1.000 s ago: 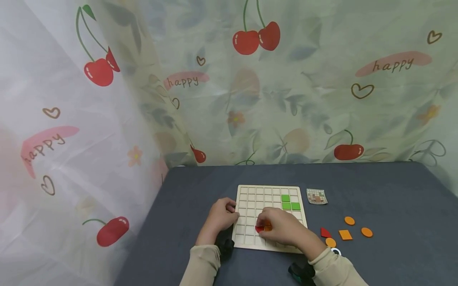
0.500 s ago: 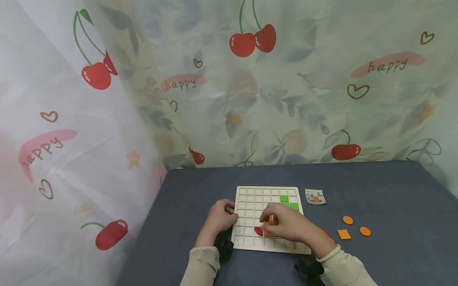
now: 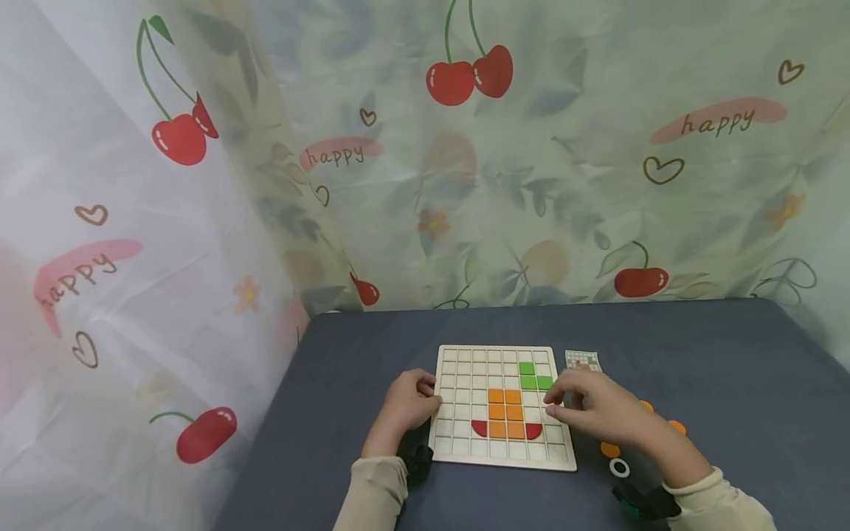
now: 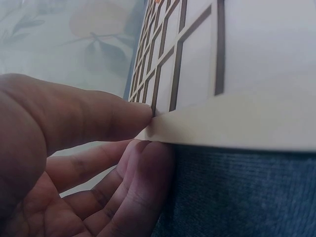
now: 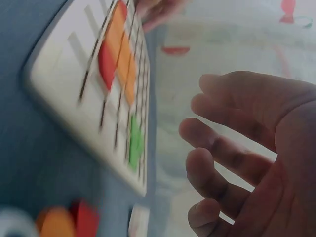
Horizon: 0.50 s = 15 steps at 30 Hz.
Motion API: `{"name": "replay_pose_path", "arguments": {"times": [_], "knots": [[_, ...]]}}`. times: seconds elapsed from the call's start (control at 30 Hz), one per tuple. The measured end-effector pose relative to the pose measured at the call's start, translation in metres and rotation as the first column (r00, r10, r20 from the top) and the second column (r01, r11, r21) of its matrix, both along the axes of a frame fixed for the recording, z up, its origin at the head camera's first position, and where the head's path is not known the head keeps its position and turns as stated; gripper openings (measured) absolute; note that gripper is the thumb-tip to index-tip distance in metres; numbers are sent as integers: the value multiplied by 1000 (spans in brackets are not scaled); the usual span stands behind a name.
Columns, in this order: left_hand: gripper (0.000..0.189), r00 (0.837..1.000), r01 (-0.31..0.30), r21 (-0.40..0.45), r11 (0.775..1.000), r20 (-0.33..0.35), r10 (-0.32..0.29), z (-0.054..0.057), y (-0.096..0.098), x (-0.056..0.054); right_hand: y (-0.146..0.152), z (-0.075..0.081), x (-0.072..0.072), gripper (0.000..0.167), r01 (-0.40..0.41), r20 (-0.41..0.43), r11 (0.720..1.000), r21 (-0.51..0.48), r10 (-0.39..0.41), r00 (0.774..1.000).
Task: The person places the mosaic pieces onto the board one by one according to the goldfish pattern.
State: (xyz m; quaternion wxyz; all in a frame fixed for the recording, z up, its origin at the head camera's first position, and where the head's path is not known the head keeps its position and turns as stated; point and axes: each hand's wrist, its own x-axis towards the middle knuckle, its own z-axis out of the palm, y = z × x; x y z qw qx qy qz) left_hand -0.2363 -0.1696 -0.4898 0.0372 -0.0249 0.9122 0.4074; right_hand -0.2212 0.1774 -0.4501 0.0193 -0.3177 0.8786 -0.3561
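Note:
A pale grid board (image 3: 458, 446) lies on the dark table. My left hand (image 3: 409, 402) pinches its left edge; the left wrist view shows the thumb on top and fingertips underneath. Several orange squares (image 3: 496, 411) fill a two-wide block in the grid. A curved-edged red piece (image 3: 479, 428) sits left of the block's bottom row, and a similar red piece (image 3: 534, 431) sits on its right. Three green squares (image 3: 527, 382) lie toward the upper right. My right hand (image 3: 600, 405) hovers over the board's right edge, fingers loosely bent, nothing between them in the right wrist view.
A small printed card (image 3: 581, 360) lies behind my right hand, partly covered. Right of the board are an orange disc (image 3: 609, 450), a white ring (image 3: 620, 467) and another orange disc (image 3: 677, 427). The right wrist view also shows a loose red piece (image 5: 86, 219).
My right hand has let go of an orange piece and moved right, off the middle of the board, uncovering the orange block and the right-hand red piece. My left hand stays at the board's edge.

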Motion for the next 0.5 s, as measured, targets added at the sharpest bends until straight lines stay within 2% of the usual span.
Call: {"name": "replay_pose_path", "arguments": {"times": [0.23,0.37,0.5], "knots": [[33,1000,2,-4,1000,3,-2,-1,1,0,48,-16,8,14,68,104,998,14,-69,992],[33,1000,-1,-5,1000,6,1,-1,1,0,71,-24,13,12,93,76,996,12,-93,993],[33,1000,-3,-9,1000,8,3,-2,1,0,92,-32,19,14,110,10,994,-17,-110,994]]}}
